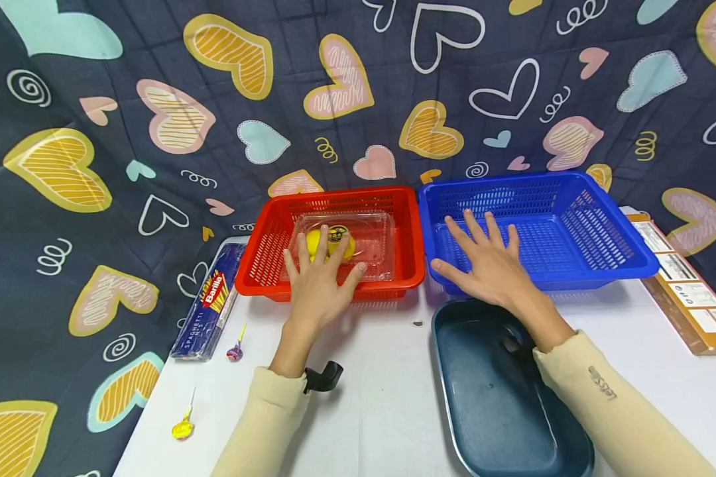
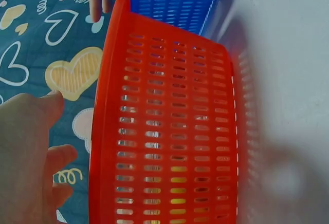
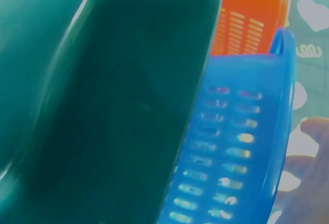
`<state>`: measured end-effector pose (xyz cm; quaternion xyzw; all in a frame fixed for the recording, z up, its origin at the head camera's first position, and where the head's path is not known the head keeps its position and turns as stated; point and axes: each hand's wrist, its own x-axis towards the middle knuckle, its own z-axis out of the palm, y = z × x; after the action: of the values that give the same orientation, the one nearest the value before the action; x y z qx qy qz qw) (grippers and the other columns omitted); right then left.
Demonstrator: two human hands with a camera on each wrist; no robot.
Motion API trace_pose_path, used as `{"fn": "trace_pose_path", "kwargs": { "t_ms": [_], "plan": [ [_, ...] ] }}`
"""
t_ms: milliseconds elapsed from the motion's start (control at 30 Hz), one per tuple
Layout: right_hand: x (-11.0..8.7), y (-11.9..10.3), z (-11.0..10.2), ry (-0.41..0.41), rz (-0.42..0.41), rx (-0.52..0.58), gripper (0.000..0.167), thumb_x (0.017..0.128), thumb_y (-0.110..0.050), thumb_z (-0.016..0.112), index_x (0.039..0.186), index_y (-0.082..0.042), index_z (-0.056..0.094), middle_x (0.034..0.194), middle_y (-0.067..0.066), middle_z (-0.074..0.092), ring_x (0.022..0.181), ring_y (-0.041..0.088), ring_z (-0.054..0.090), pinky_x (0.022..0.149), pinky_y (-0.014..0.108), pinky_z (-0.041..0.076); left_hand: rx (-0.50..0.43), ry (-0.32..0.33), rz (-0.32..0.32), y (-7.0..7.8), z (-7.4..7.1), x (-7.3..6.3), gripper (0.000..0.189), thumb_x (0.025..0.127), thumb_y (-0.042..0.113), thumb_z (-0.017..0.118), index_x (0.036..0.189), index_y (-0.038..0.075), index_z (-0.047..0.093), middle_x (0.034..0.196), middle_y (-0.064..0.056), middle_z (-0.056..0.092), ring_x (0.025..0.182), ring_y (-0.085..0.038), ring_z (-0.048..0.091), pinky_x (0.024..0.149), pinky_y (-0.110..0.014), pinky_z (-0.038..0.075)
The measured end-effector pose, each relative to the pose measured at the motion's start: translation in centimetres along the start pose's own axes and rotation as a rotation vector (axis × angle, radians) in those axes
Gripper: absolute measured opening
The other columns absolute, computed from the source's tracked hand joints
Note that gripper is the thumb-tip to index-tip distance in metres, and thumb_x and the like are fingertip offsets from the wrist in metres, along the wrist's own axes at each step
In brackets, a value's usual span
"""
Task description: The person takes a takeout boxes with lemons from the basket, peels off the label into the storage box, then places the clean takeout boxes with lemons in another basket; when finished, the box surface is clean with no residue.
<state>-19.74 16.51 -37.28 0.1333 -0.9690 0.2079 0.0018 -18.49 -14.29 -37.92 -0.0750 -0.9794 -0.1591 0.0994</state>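
In the head view, we note both hands with fingers spread and released, gripping nothing. The left hand [image 1: 320, 288] is above the near side of the red basket [image 1: 410, 232]; inside that basket lies a clear plastic box [image 1: 377, 242] with yellow items [image 1: 347, 246] at its left part. The right hand [image 1: 492, 265] is above the near left part of the blue basket [image 1: 543, 235], which stands just right of the red one. Caution: in our judgement, pressing down on the box could dent its thin plastic. Because the basket rims stand so close, shifting one basket could push the other. The right forearm crosses the dark tub [image 1: 489, 391]; a low sleeve or wrist mount could catch its rim and drag it.

In the left wrist view, we see the red basket's slotted wall, with yellow showing through. The fingers stand apart from the rim; a careless descent could strike it.

In the right wrist view, the tub fills the left side and hides part of the blue basket. The hand is blurred at the edge, so we cannot tell whether it touches the rim.
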Motion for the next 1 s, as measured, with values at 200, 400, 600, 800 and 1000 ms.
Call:
{"fn": "trace_pose_path", "kwargs": {
  "t_ms": [200, 400, 600, 800, 1000],
  "plan": [
    [1.0, -0.8, -0.1, -0.013, -0.041, 0.094, 0.089, 0.093, -0.070, 0.051, 0.164, -0.031, 0.014, 0.173, 0.012, 0.006, 0.157, 0.049, 0.001, 0.117, 0.077, -0.007, -0.044, 0.014, -0.006, -0.7, -0.6, -0.3, 0.067, 0.099, 0.061, 0.043, 0.159, 0.032, 0.035, 0.173, -0.007, 0.013, 0.158, -0.047, -0.004, 0.122, -0.071, -0.008],
    [2.1, -1.5, 0.2, -0.036, -0.082, 0.139, 0.087, 0.093, -0.064, 0.056, 0.164, -0.029, 0.020, 0.173, 0.011, 0.011, 0.156, 0.048, 0.007, 0.118, 0.075, 0.001, -0.079, 0.018, -0.030, -1.2, -1.1, -0.7, 0.066, 0.100, 0.061, 0.044, 0.159, 0.034, 0.034, 0.173, -0.005, 0.013, 0.159, -0.043, -0.006, 0.121, -0.071, -0.010],
    [3.0, -2.1, 0.7, -0.061, -0.116, 0.159, 0.086, 0.093, -0.061, 0.059, 0.163, -0.028, 0.022, 0.173, 0.013, 0.012, 0.155, 0.048, 0.010, 0.119, 0.074, 0.002, -0.087, 0.049, -0.039, -2.1, -1.1, -1.0, 0.064, 0.100, 0.059, 0.046, 0.158, 0.033, 0.036, 0.173, -0.007, 0.016, 0.158, -0.046, -0.002, 0.121, -0.072, -0.009],
    [3.9, -3.1, 0.9, -0.069, -0.156, 0.177, 0.083, 0.093, -0.058, 0.061, 0.162, -0.026, 0.028, 0.170, 0.014, 0.021, 0.148, 0.042, 0.023, 0.115, 0.067, 0.018, -0.092, 0.081, -0.049, -3.2, -1.1, -1.5, 0.063, 0.100, 0.058, 0.047, 0.157, 0.030, 0.041, 0.172, -0.008, 0.020, 0.157, -0.049, 0.002, 0.121, -0.072, -0.007],
    [5.0, -4.2, 1.0, -0.077, -0.171, 0.183, 0.077, 0.093, -0.055, 0.064, 0.158, -0.025, 0.038, 0.159, 0.014, 0.042, 0.130, 0.033, 0.035, 0.099, 0.054, 0.030, -0.096, 0.089, -0.070, -4.3, -1.4, -2.0, 0.062, 0.100, 0.056, 0.050, 0.155, 0.027, 0.044, 0.172, -0.007, 0.018, 0.157, -0.048, 0.002, 0.121, -0.072, -0.007]
  ]
}}
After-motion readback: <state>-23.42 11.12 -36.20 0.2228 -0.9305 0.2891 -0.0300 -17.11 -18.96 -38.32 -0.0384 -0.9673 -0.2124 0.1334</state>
